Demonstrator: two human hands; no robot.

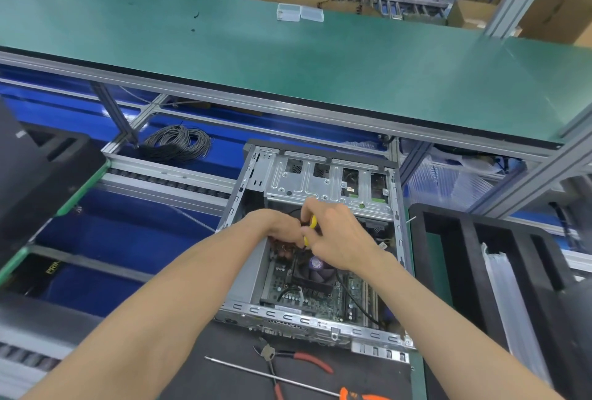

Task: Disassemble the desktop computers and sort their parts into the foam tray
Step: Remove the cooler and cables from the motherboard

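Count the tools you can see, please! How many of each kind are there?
Red-handled metal cutting pliers lying on the dark mat: 1
Long thin metal screwdriver with an orange handle lying on the mat: 1
Yellow-handled tool held in the right hand: 1
Total: 3

open desktop computer (320,239), motherboard (320,294) exposed

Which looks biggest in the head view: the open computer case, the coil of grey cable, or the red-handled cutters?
Largest to smallest as they appear:
1. open computer case
2. coil of grey cable
3. red-handled cutters
The coil and cutters look close; the cutters lie nearer the camera, so that order is unsure.
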